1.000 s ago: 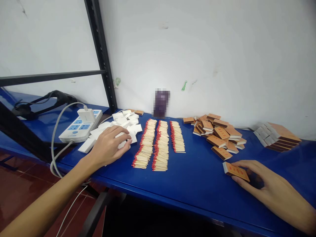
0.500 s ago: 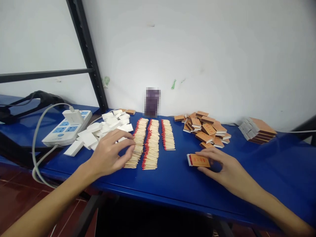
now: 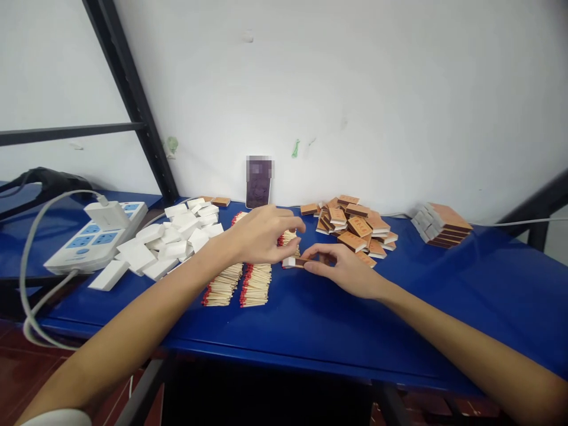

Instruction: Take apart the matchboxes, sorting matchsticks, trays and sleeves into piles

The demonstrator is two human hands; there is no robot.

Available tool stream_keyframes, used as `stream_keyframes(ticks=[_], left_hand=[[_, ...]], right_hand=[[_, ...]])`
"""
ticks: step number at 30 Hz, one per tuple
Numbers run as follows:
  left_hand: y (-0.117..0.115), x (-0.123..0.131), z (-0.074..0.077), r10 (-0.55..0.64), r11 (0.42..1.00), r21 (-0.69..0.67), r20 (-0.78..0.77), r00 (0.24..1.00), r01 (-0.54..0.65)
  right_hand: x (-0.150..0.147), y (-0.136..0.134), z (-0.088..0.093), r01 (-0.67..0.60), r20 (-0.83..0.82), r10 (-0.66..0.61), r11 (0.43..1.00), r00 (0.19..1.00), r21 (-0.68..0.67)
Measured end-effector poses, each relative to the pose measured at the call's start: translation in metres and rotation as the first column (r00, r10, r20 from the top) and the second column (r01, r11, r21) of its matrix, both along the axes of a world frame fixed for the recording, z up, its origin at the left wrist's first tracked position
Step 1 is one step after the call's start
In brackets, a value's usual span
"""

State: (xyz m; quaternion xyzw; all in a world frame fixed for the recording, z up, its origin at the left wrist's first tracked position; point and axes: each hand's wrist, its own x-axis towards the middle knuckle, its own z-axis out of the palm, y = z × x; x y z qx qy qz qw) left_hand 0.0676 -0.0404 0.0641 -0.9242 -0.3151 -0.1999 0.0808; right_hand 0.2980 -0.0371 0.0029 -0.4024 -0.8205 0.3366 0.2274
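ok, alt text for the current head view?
The right hand holds a matchbox, its white end showing; beside it, the left hand is over rows of red-tipped matches on a blue table. White boxes are heaped at left, brown matchboxes at right.

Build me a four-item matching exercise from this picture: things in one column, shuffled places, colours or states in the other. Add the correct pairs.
1. phone
2. power strip
3. matches
4. right hand

A. gripping a matchbox
B. laid in rows
C. propped upright by the wall
D. white and blue

Pairs: 1-C; 2-D; 3-B; 4-A
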Motion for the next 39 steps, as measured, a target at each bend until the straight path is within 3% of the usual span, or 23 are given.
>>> stream_keyframes(ticks=[6,13,21,29,32,36,39], left_hand=[[-0.010,-0.005,-0.020,0.028,0.998,0.059,-0.195,0.980,-0.017],[-0.006,-0.003,-0.034,0.111,0.986,0.147,-0.263,0.958,-0.074],[-0.006,0.000,-0.037,0.123,0.983,0.168,-0.286,0.950,-0.077],[-0.001,-0.002,-0.041,0.137,0.982,0.166,-0.306,0.942,-0.089],[-0.001,-0.001,-0.041,0.151,0.980,0.171,-0.310,0.939,-0.101],[-0.003,0.000,-0.039,0.155,0.980,0.166,-0.314,0.937,-0.107],[-0.005,0.000,-0.038,0.161,0.981,0.153,-0.322,0.933,-0.117]], right_hand=[[-0.005,0.005,-0.010,-0.012,-0.028,0.015,0.996,1.000,0.086],[-0.010,0.004,-0.010,-0.026,-0.063,0.029,0.999,0.998,0.035],[-0.003,0.005,-0.006,-0.046,0.131,0.025,0.987,0.991,0.157],[0.019,0.010,0.001,-0.014,0.320,-0.074,0.965,0.944,0.263],[0.036,0.014,0.015,0.070,0.231,-0.167,0.924,0.958,0.376],[0.067,0.021,0.031,0.303,0.091,-0.399,0.808,0.912,0.505],[0.091,0.021,0.032,0.395,0.008,-0.481,0.729,0.877,0.558]])
